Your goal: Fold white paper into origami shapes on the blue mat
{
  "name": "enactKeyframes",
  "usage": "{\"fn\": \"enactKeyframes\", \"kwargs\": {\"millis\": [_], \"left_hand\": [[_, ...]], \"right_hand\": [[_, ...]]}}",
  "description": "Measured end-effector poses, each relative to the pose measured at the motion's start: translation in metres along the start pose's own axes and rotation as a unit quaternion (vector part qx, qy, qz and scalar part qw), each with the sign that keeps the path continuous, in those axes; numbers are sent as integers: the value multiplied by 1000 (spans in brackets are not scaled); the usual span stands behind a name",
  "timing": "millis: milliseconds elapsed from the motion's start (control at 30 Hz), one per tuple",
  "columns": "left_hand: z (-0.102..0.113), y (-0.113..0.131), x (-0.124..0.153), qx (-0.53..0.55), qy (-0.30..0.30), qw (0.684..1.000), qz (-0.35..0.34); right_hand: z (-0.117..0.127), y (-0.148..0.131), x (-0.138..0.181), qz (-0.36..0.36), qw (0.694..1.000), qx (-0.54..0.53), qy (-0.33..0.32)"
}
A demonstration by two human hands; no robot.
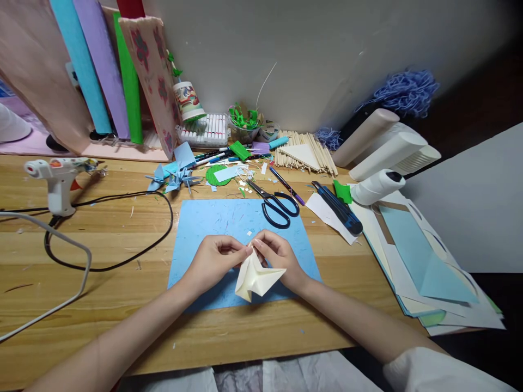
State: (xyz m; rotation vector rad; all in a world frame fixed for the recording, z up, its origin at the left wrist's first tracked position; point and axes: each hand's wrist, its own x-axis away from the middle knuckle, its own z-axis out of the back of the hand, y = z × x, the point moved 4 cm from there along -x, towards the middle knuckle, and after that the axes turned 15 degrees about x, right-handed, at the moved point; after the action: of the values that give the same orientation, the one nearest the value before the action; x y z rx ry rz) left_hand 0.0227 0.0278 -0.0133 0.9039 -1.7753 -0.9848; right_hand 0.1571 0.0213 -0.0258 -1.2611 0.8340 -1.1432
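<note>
A cream folded paper piece (258, 279), with pointed flaps spreading downward, is held over a blue sheet (204, 223) lying on the table. My left hand (218, 258) pinches its upper tip between thumb and fingers. From the other side, my right hand (280, 256) grips the same tip, its thumb on the fold. Both hands nearly meet there, and the fingers behind the paper are partly hidden. Just beyond my right hand, scissors (278, 207) with black handles rest partly on the blue sheet, blades toward the back.
A white glue gun (59, 185) stands left with its black cable (163, 239) looped on the wood. Blue folded paper pieces (175, 177), a purple pen (288, 186) and a utility knife (337, 207) lie farther back. Paper sheets (417, 256) are stacked at right. Wooden sticks (327, 155) lie near the wall.
</note>
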Motion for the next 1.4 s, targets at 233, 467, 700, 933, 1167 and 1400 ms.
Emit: {"fn": "enactKeyframes", "kwargs": {"millis": [233,467,700,933,1167,1400], "left_hand": [[0,3,2,-40,-3,999,-10],[-3,3,3,-50,-28,998,-13],[-9,-3,4,-61,-129,990,21],[-22,-11,11,10,-205,976,77],[-25,-15,10,-1,-182,981,62],[-20,-12,9,-22,-134,990,39]], "right_hand": [[1,-7,-1,33,998,44,-4],[4,-12,1,84,991,102,31],[7,-15,3,101,988,101,51],[6,-19,6,103,988,88,68],[5,-16,7,104,987,96,81],[4,-13,1,70,995,74,19]]}}
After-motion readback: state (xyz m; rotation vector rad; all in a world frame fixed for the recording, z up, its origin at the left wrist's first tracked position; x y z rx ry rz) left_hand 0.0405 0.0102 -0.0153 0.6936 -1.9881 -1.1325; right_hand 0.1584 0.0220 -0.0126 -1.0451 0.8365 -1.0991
